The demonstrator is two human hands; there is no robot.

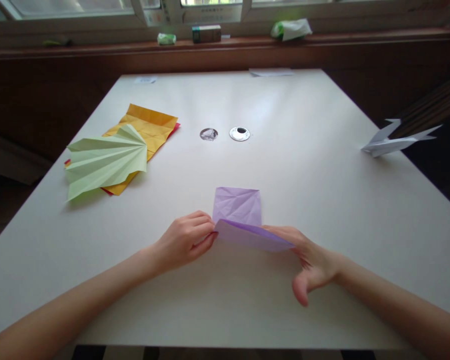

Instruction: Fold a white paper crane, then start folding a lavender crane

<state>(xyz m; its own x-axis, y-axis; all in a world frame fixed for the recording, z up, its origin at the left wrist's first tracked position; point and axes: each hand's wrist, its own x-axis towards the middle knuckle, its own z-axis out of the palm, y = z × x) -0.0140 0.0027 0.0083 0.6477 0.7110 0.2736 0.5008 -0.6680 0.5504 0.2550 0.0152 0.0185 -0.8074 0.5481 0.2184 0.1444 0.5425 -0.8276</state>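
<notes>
A folded sheet of purple paper (237, 205) lies on the white table in front of me, creased across its square back part. Its front flap is raised and tilts toward me. My left hand (189, 235) pinches the left end of the flap between thumb and fingers. My right hand (303, 255) is at the flap's right end, its fingers partly hidden behind the paper. The right thumb is stretched out away from the paper, pointing toward the table's front edge.
Pleated green paper (108, 162) rests over yellow paper (150, 122) and red paper at the left. Two round metal discs (239, 133) are set in the table (210, 295). A folded white paper figure (390, 142) stands at the right edge. Small packs (206, 34) line the windowsill.
</notes>
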